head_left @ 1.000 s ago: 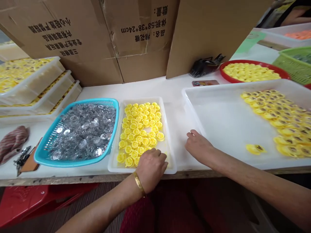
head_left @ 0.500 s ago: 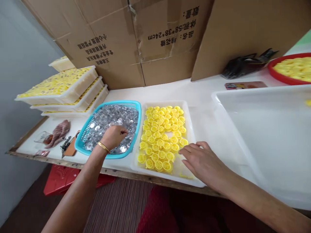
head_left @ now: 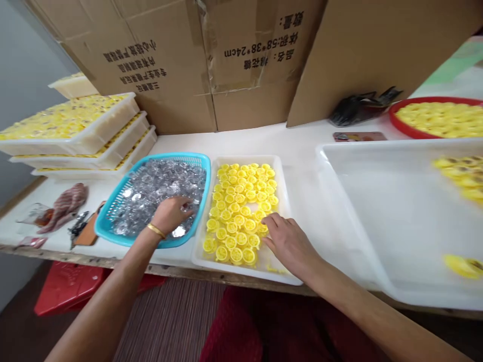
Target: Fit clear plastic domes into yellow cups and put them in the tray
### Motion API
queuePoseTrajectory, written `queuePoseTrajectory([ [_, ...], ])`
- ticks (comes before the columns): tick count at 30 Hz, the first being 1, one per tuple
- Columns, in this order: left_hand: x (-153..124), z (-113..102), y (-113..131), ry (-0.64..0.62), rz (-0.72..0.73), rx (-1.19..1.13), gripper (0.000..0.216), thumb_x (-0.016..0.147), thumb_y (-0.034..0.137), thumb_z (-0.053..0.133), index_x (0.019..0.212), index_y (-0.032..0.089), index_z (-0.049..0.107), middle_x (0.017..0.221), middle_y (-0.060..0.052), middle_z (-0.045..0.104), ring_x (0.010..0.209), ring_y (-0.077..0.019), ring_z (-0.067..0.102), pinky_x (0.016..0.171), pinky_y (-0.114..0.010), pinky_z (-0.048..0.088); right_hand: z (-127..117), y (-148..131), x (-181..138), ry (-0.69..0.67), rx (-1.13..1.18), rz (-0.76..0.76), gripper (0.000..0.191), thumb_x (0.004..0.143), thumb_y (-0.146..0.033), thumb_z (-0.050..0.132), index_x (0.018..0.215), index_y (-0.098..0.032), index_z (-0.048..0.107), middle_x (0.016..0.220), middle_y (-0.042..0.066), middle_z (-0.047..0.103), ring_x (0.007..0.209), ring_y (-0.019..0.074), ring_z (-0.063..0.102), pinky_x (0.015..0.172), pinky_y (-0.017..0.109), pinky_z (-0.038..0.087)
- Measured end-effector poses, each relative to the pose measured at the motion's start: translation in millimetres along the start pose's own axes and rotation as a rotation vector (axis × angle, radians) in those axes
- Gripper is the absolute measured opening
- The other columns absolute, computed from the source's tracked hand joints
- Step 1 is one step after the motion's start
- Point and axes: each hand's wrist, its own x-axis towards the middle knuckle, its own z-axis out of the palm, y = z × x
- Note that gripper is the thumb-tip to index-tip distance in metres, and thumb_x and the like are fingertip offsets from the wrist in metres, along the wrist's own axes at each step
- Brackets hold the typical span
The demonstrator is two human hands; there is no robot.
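The person's left hand dips into a blue basket of clear, shiny plastic pieces, fingers curled; whether they pinch one, I cannot tell. Just beside the basket, rows of small yellow cups stand in a white tray. The right hand is over the tray's right side, thumb and fingers parted, near the cups.

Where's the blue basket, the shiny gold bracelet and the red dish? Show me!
Blue basket (head_left: 207,181): head view, on its right rim.
Gold bracelet (head_left: 156,231): head view, middle of its band.
Red dish (head_left: 393,116): head view, on its left rim.
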Motion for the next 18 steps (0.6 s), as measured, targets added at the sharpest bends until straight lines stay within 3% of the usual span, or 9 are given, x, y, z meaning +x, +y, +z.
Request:
queuePoseTrajectory([
  [3, -6, 0, -11, 0.064, -0.048, -0.128, 0.032, 0.073, 0.036, 0.059, 0.1, 0.019, 0.065, 0.087, -0.005, 0.067, 0.073, -0.0199, 0.062, 0.067, -0.029, 0.046, -4, 1, 0, -0.013, -0.029, -0.009, 0.028, 0.077, -0.019, 0.071, 0.101, -0.015, 0.057, 0.097, 0.007, 0.061, 0.089, 0.0232, 0.06, 0.076, 0.034, 0.041],
  [8, -14, 4, -15, 0.147, -0.176, -0.54, 0.03, 0.072, 0.037, 0.055, 0.092, 0.016, 0.062, 0.077, -0.005, 0.067, 0.071, -0.0192, 0.064, 0.067, -0.029, 0.049, -8, 0, 5, -0.001, -0.1, -0.016, 0.022, 0.081, -0.018, 0.067, 0.1, -0.015, 0.056, 0.093, 0.007, 0.061, 0.083, 0.0227, 0.06, 0.073, 0.034, 0.037],
  [13, -14, 7, -8, 0.067, -0.111, -0.388, 0.025, 0.071, 0.028, 0.057, 0.091, 0.016, 0.066, 0.084, -0.006, 0.068, 0.073, -0.0184, 0.063, 0.07, -0.029, 0.048, -3, 3, 6, 0.018, -0.149, -0.041, 0.012, 0.081, -0.009, 0.06, 0.091, -0.016, 0.057, 0.088, 0.006, 0.06, 0.08, 0.0225, 0.06, 0.071, 0.034, 0.035],
  [18, -10, 9, 1, -0.015, -0.051, -0.303, 0.03, 0.069, 0.023, 0.061, 0.097, 0.019, 0.069, 0.084, -0.005, 0.066, 0.071, -0.0176, 0.06, 0.067, -0.027, 0.044, 0, 5, 6, 0.023, -0.184, -0.059, 0.014, 0.082, -0.004, 0.055, 0.09, -0.016, 0.058, 0.087, 0.006, 0.061, 0.077, 0.0216, 0.06, 0.07, 0.033, 0.034],
])
